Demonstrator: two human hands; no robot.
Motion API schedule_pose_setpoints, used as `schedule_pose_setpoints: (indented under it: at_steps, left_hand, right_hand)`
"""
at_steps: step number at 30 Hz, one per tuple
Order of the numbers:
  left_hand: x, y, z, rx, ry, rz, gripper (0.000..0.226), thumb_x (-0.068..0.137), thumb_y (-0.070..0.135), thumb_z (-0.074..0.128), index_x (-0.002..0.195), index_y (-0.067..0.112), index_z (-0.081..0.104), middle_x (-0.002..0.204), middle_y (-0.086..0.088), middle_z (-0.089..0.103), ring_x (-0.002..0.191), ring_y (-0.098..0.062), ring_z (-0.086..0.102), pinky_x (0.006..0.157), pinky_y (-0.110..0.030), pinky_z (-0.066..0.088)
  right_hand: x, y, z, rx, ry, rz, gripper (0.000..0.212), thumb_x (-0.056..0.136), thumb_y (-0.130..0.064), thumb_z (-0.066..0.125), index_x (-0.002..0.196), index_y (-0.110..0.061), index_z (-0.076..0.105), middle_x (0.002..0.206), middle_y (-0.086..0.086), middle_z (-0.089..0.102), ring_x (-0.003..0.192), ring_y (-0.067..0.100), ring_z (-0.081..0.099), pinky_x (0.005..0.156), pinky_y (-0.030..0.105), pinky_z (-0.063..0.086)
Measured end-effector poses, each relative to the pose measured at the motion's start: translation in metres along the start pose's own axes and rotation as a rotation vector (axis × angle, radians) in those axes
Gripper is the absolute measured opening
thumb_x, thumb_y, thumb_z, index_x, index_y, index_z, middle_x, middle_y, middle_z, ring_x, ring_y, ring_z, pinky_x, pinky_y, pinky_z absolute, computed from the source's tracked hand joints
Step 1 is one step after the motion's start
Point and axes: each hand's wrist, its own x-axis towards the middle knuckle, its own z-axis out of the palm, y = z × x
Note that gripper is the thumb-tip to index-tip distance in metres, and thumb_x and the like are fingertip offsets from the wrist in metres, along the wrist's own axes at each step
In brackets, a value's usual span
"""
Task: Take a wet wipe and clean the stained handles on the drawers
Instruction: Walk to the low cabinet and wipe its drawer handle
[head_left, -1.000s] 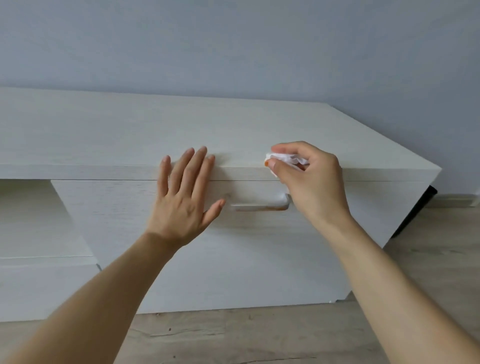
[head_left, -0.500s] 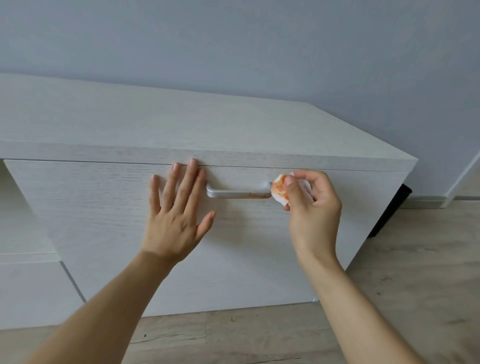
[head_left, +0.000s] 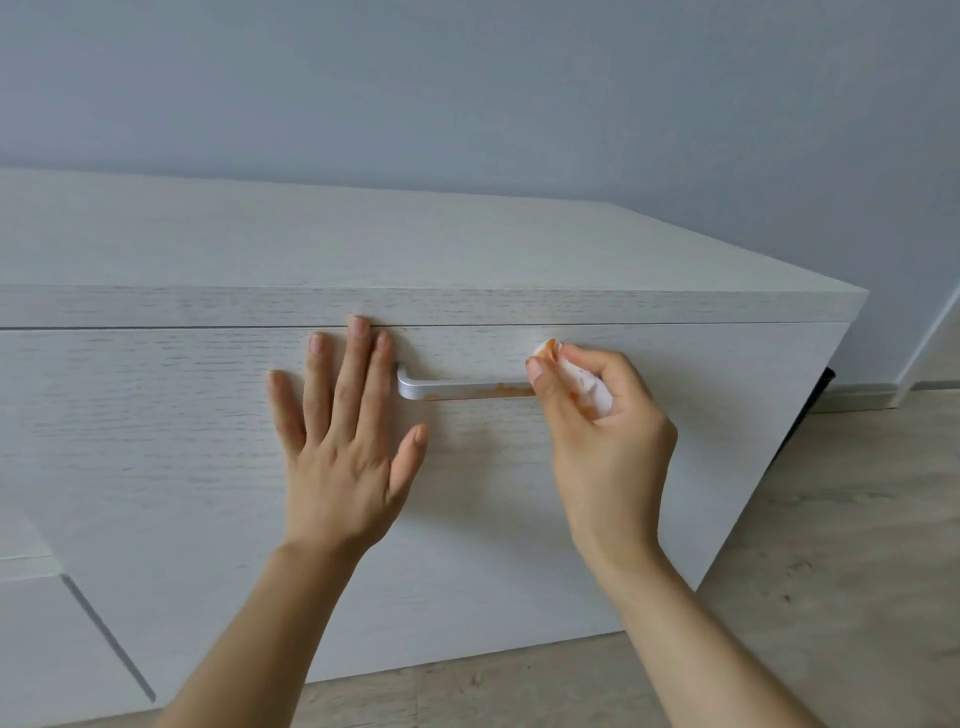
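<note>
A pale grey wall (head_left: 467, 93) backs a low, whitewashed wood-grain cabinet (head_left: 363, 239) that stands on a light wood-look floor (head_left: 857, 545). Its wide drawer front (head_left: 182, 441) fills most of the view and looks shut, with only a thin seam under the cabinet top.

The left hand (head_left: 343, 441) lies flat and spread on the drawer front, fingers apart and holding nothing, fingertips reaching the seam just left of the handle. It is probably there to brace the drawer so it does not slide or rattle under the rubbing.

The right hand (head_left: 608, 441) is curled closed around a bunched white wet wipe (head_left: 589, 389), pinching it between thumb and fingers and pressing it onto the right end of the handle, which the hand hides. Bunching the wipe gives a firm pad that can be pushed along a narrow bar.

The silver bar handle (head_left: 457, 387) sits horizontally near the drawer's top edge, between the two hands. Its left end looks clean, while an orange stain (head_left: 501, 387) streaks its right part and lower edge. The wipe already carries orange smears, so the cleaning seems to be under way but not finished.
</note>
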Motion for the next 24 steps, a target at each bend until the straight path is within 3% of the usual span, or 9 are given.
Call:
schedule_pose_setpoints:
  at_steps: [4, 9, 13, 17, 24]
  left_hand:
    - [0.001, 0.002, 0.002, 0.015, 0.031, 0.001, 0.062, 0.099, 0.053, 0.009, 0.152, 0.023, -0.005, 0.157, 0.013, -0.015, 0.144, -0.013, -0.014, 0.115, -0.041, -0.014]
    - [0.001, 0.002, 0.004, 0.026, 0.049, 0.006, 0.063, 0.099, 0.052, 0.009, 0.152, 0.022, -0.004, 0.157, 0.012, -0.015, 0.144, -0.013, -0.014, 0.115, -0.041, -0.013]
    - [0.001, 0.003, 0.008, 0.049, 0.072, -0.002, 0.063, 0.099, 0.052, 0.01, 0.152, 0.021, -0.003, 0.157, 0.011, -0.014, 0.145, -0.014, -0.013, 0.115, -0.042, -0.013]
    - [0.0, 0.001, 0.013, 0.081, 0.102, 0.0, 0.065, 0.099, 0.052, 0.011, 0.152, 0.018, 0.001, 0.158, 0.009, -0.011, 0.145, -0.016, -0.011, 0.115, -0.043, -0.012]
    - [-0.001, 0.002, 0.018, 0.1, 0.13, -0.02, 0.065, 0.098, 0.053, 0.012, 0.152, 0.017, 0.005, 0.159, 0.008, -0.008, 0.145, -0.016, -0.009, 0.116, -0.043, -0.011]
  right_hand:
    - [0.005, 0.0, -0.004, 0.04, 0.064, 0.053, 0.009, 0.083, -0.024, 0.071, 0.079, -0.028, 0.065, 0.072, -0.018, 0.071, 0.072, -0.003, 0.066, 0.065, 0.009, 0.047]
    - [-0.006, 0.01, -0.002, 0.087, 0.01, 0.171, 0.015, 0.091, -0.012, 0.059, 0.084, -0.016, 0.072, 0.062, -0.013, 0.066, 0.06, -0.003, 0.058, 0.062, 0.013, 0.047]
    - [-0.009, 0.01, 0.004, 0.239, 0.11, 0.248, 0.024, 0.09, -0.011, 0.061, 0.078, -0.028, 0.073, 0.064, -0.006, 0.071, 0.065, 0.004, 0.064, 0.062, 0.013, 0.05]
    - [-0.012, 0.011, 0.002, 0.242, 0.134, 0.178, 0.014, 0.087, -0.012, 0.064, 0.087, -0.02, 0.075, 0.069, -0.006, 0.072, 0.068, 0.005, 0.066, 0.066, 0.014, 0.051]
    - [-0.006, 0.01, 0.002, 0.149, 0.102, 0.09, 0.022, 0.087, -0.011, 0.065, 0.081, -0.031, 0.074, 0.074, -0.003, 0.069, 0.065, 0.003, 0.063, 0.066, 0.011, 0.047]
